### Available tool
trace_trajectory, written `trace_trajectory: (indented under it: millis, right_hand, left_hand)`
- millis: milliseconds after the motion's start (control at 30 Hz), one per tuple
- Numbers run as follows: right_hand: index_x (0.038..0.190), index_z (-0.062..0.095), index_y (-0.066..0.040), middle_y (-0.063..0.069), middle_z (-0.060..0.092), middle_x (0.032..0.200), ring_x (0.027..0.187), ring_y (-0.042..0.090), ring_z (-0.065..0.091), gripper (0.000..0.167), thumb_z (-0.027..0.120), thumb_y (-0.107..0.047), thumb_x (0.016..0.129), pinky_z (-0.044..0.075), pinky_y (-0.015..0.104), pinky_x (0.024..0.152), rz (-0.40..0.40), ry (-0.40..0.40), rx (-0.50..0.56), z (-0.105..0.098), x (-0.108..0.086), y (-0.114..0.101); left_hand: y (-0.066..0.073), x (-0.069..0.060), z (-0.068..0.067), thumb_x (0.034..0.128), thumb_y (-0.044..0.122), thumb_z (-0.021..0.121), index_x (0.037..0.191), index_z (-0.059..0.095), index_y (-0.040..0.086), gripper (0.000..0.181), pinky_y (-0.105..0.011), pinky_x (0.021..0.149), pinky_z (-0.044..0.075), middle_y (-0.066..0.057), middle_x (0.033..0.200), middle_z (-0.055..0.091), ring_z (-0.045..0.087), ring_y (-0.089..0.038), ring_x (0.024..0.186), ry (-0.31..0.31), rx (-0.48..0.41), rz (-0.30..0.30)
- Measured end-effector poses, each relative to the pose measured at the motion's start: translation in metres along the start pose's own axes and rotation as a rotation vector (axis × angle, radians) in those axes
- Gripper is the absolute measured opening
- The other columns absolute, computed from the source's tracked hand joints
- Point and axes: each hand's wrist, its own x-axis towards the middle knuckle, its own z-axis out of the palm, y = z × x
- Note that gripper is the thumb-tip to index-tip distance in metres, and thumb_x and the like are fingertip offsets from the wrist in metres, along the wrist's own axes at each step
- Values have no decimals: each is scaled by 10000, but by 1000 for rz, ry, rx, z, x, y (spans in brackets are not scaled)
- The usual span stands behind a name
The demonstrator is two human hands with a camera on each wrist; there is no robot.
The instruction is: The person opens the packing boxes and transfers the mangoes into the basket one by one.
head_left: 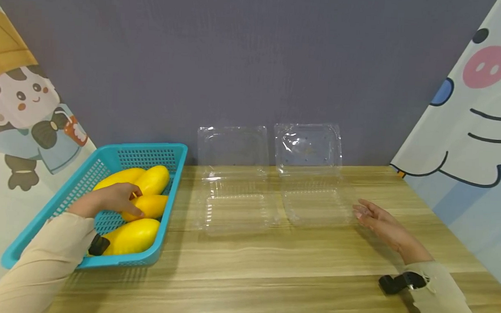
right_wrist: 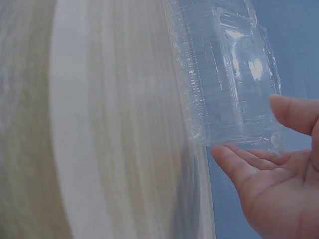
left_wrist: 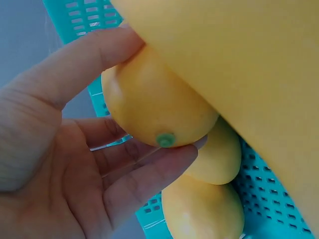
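Observation:
In the head view, my left hand (head_left: pixel 113 200) reaches into a blue plastic basket (head_left: pixel 150 146). Its thumb and fingers hold a yellow mango (head_left: pixel 153 206), whose green stem end shows in the left wrist view. Other mangoes (head_left: pixel 131 237) lie around it in the basket. My right hand (head_left: pixel 385 227) is just right of a clear plastic clamshell box (head_left: pixel 315 206), fingers loosely extended and holding nothing. Whether its fingertips touch the box, I cannot tell. In the right wrist view, that box (right_wrist: pixel 219 84) appears beyond the thumb and fingers.
A second clear clamshell box (head_left: pixel 236 214) stands between the basket and the first box; both have raised lids close to the grey back wall (head_left: pixel 254 72). Everything stands on a wood-grain table (head_left: pixel 249 278). Cartoon-printed panels (head_left: pixel 482 129) flank the table.

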Motion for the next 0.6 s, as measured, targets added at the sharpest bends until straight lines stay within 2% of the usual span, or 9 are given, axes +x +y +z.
trace_trajectory:
  millis: [167,367,467,533,600]
  right_hand:
    - [1408,-113,162,449,-17,1422,1039,-219,394,711,405,-119,1010,381,52,858,14,0,-3,-1,1,-1]
    - [1421,-90,149,430,27,1440,1026,-205,393,714,418,-136,1008,374,51,834,55,24,-33,1,0,-5]
    - [1424,-95,141,425,26,1444,1047,-189,395,717,418,-132,1005,370,55,840,61,20,-40,1,0,-6]
    - [1428,-90,135,420,36,1448,1177,-34,440,719,420,-139,1003,371,61,845,66,19,-60,0,0,-6]
    - [1429,-87,135,421,48,1447,1293,205,393,721,420,-151,1004,375,70,847,76,17,-81,0,1,-6]
  left_hand:
    - [2,0,-1,747,399,772,1224,439,-173,816,-358,692,540,-348,1166,492,572,-266,873,-47,-67,-35]
    - [2,-1,-2,753,402,770,1259,407,-182,854,-361,700,547,-374,1210,445,565,-292,921,-79,-119,-63]
    - [2,-1,-3,761,393,765,1264,419,-179,837,-352,702,547,-367,1223,445,571,-256,894,-83,-126,-79]
    - [2,-1,-3,765,376,766,1263,432,-174,813,-348,705,547,-354,1234,448,570,-235,872,-83,-125,-91]
    - [3,-2,-4,765,351,771,1259,445,-165,785,-345,707,545,-340,1238,455,564,-218,847,-88,-120,-101]
